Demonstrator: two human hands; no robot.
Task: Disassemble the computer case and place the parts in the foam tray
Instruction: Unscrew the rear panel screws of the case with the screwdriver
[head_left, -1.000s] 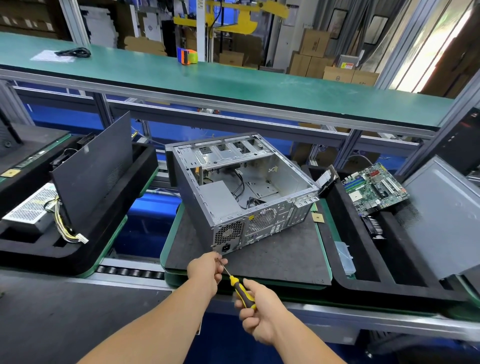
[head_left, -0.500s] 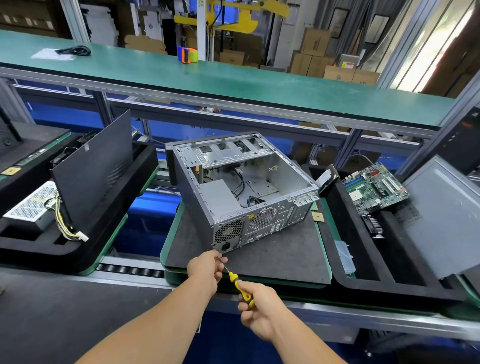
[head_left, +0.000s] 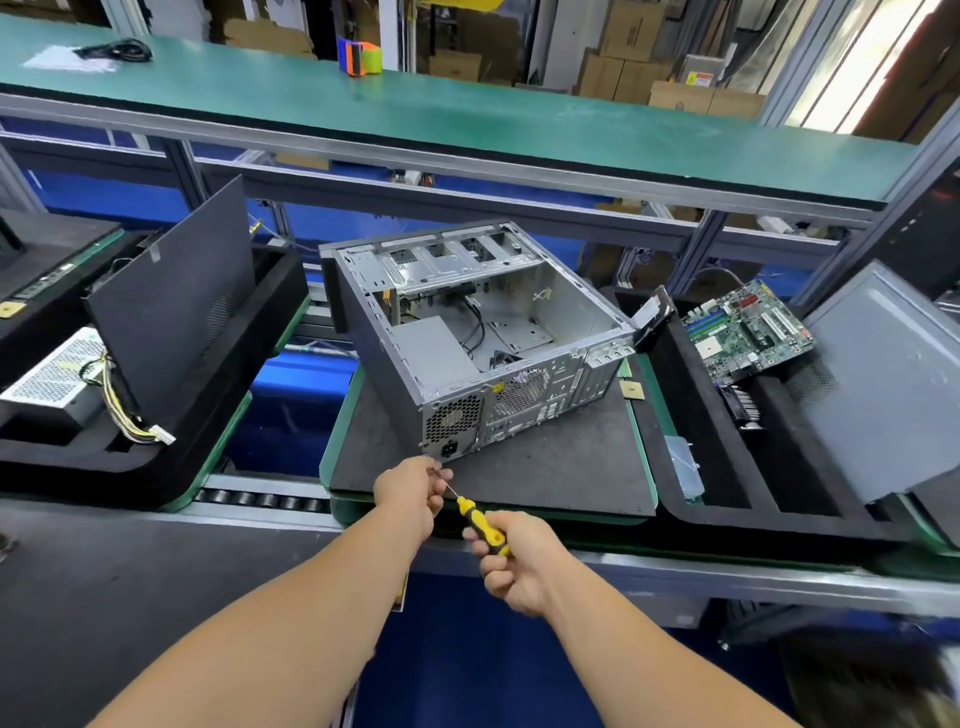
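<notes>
We see the computer case (head_left: 483, 343) lying open side up on the dark mat (head_left: 545, 467), its back panel turned to us, likely so the rear screws face the tool. Right hand (head_left: 511, 564) wraps its fingers round the screwdriver (head_left: 475, 517) handle. Left hand (head_left: 410, 491), fingers curled, pinches the shaft near the tip, probably steadying it. The foam tray (head_left: 727, 519) waits just right, motherboard (head_left: 748, 325) already inside.

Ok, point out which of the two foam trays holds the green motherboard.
The foam tray on the right: the motherboard leans in its far end. The left foam tray holds a perforated power supply and a dark panel instead.
</notes>
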